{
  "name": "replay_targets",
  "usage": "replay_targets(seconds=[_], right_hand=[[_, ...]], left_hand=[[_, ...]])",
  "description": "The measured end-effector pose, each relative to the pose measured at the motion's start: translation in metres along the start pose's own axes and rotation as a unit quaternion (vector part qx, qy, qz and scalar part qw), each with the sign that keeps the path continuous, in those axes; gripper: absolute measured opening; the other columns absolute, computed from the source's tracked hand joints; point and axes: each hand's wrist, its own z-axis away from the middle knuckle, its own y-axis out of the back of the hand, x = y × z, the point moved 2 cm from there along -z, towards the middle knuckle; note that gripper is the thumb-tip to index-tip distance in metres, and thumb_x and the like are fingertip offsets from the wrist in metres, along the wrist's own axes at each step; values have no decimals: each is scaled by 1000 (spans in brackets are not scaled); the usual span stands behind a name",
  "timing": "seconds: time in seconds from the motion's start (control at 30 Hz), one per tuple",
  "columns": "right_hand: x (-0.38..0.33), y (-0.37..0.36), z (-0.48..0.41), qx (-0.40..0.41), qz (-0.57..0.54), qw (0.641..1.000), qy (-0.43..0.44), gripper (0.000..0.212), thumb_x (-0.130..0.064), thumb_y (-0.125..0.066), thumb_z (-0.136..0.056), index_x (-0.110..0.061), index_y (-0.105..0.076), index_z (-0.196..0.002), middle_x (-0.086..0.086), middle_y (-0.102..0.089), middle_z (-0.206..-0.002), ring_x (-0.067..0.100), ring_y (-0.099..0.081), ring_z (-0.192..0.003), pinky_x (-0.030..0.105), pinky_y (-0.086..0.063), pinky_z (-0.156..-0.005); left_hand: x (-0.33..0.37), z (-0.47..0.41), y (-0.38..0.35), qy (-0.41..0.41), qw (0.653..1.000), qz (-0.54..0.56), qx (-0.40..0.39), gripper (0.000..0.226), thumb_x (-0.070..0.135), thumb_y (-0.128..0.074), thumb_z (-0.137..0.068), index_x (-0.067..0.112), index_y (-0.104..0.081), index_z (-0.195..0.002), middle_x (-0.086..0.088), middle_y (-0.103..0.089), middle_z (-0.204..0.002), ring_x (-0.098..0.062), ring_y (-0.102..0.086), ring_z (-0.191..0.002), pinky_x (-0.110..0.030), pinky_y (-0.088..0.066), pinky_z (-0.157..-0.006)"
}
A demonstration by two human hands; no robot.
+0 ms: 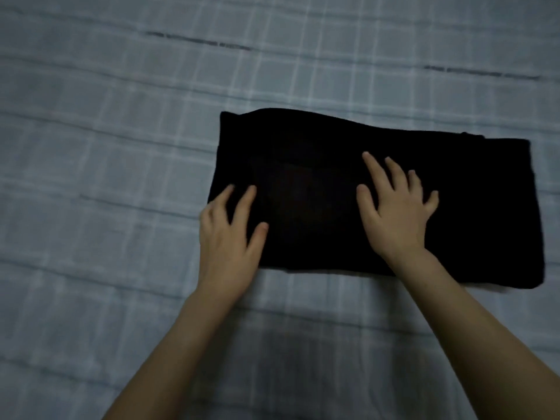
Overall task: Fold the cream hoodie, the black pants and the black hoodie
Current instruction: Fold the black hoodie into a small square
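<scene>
A black garment point(472, 207) lies folded into a wide rectangle on the bed, right of centre; the dim light hides whether it is the pants or the hoodie. My left hand point(230, 237) rests flat on its near left corner, fingers spread, partly over the edge. My right hand point(394, 207) lies flat on the middle of the cloth, fingers apart. Neither hand grips the fabric. No cream hoodie is in view.
A grey-blue checked bed cover point(121, 177) with light stripes fills the whole view, slightly wrinkled. It stretches bare to the left, behind and in front of the black garment. The picture is dim and a little blurred.
</scene>
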Motion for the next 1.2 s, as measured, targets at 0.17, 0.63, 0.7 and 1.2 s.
replay_targets(seconds=[0.17,0.63,0.7,1.2], right_hand=[[5,-11,-5,16,13,1000,-5,57,-59,-22,-93,-51,-28,-149,-3,-38,-157,36,-27,-145,69,-12,-111],[1,-14,-2,41,38,998,-16,55,-53,-23,-95,-47,-29,-149,1,-42,-153,35,-32,-141,67,-18,-110],[3,-16,-2,49,40,998,-17,55,-52,-23,-95,-47,-29,-149,2,-43,-152,35,-32,-141,66,-19,-110],[36,37,-11,-108,-132,983,62,53,-51,-35,-100,-53,-24,-151,-13,-30,-160,14,-26,-148,46,-24,-119]], left_hand=[[-32,-1,5,33,998,45,-4,68,35,-63,-91,35,-31,-151,-3,-21,-150,-17,-20,-135,-36,-26,-111],[-53,-11,26,79,908,402,-81,76,10,-78,-81,39,-44,-142,29,-52,-131,8,-52,-120,-15,-48,-97],[-52,-12,25,78,896,430,-83,76,6,-77,-81,37,-44,-143,25,-53,-133,6,-52,-122,-15,-49,-94],[109,-33,45,-23,811,555,-182,67,-3,-61,-78,23,-53,-140,0,-60,-137,-19,-58,-126,-28,-52,-95]])
